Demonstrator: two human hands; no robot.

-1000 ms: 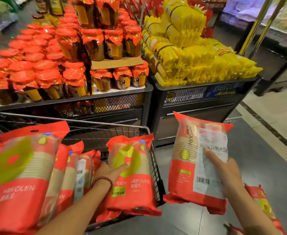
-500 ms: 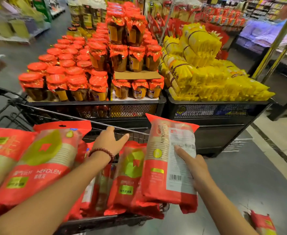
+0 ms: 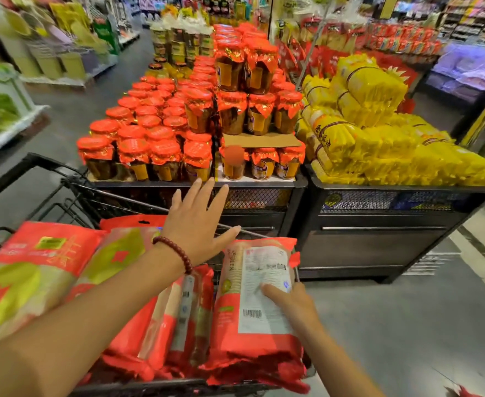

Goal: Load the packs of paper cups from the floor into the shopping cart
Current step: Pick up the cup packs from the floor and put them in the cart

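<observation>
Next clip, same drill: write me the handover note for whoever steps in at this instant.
Left hand: open, fingers spread above the cart's far rim, holding nothing.
Right hand: grips a pack of paper cups, label side up, at the right end of the shopping cart.
Done: several packs already stand in the cart.
Left: seat and release this pack; a red scrap at the bottom right corner may be another pack on the floor.

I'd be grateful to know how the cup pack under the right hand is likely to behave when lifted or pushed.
The pack is probably light for its size, since it seems to hold stacked paper cups. Its glossy film looks slippery, so the right hand may slide. The crinkled red ends suggest loose, floppy wrapping around a firmer core.
</observation>
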